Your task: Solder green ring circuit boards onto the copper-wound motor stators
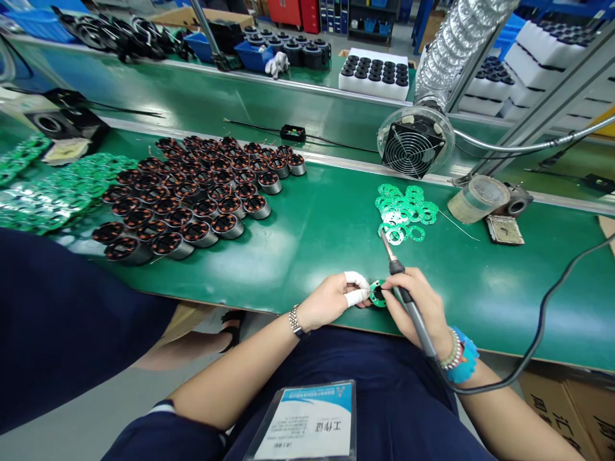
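Near the front edge of the bench, my left hand (339, 298), with white tape on its fingertips, pinches a green ring-shaped circuit board (376, 293) at its left side. What lies beneath the board is mostly hidden. My right hand (423, 304) holds a soldering iron (406, 288) whose metal tip points up and away. The right fingertips also touch the board's right side. Beyond the iron tip lies a loose pile of green ring circuit boards (416, 234).
Many wound motor stators (185, 230) stand in a block at left, beside sheets of green boards (72, 192). A fan (408, 147) on a foil duct (456, 57) hangs at the back. A round tub (480, 197) and soldering sponge (503, 229) sit right. Another person's dark sleeve (57, 320) is at left.
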Demonstrator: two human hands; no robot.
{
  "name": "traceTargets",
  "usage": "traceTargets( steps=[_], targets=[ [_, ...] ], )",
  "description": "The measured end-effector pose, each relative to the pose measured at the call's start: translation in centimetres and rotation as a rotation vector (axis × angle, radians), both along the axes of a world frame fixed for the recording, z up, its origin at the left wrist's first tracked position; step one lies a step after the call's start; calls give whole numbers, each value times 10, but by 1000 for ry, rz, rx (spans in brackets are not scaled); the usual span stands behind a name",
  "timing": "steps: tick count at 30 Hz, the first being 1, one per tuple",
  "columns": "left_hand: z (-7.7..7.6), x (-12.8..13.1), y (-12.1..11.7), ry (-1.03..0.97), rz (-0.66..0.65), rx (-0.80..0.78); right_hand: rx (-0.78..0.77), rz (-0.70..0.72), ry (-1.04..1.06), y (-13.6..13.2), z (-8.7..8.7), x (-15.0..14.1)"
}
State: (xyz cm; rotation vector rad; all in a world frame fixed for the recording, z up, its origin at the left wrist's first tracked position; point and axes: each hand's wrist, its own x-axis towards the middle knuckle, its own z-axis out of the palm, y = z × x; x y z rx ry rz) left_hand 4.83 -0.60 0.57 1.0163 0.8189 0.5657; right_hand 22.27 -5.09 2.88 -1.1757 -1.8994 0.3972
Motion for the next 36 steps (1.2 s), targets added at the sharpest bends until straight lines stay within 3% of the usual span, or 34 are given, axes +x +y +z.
traceTargets(
  steps=[5, 10, 17, 25, 32, 36],
  targets=[
    [0, -4, 2, -11, -36, 2, -127, -12, 112, -16, 10, 19],
    [-3, -5, 4, 37, -86, 70, -77, 83, 136, -28, 14, 29],
    [2, -3, 6, 97, -80, 7, -189, 100, 150, -32, 22, 32],
    [3, -2, 6, 84, -62, -25, -184, 101, 123, -29, 26, 28],
    [3, -2, 6, 69, -64, -37, -127, 104, 67, -22, 17, 35],
    [4, -1, 5, 83, -62, -30, -197, 256, -104, 0, 7, 34]
  ],
)
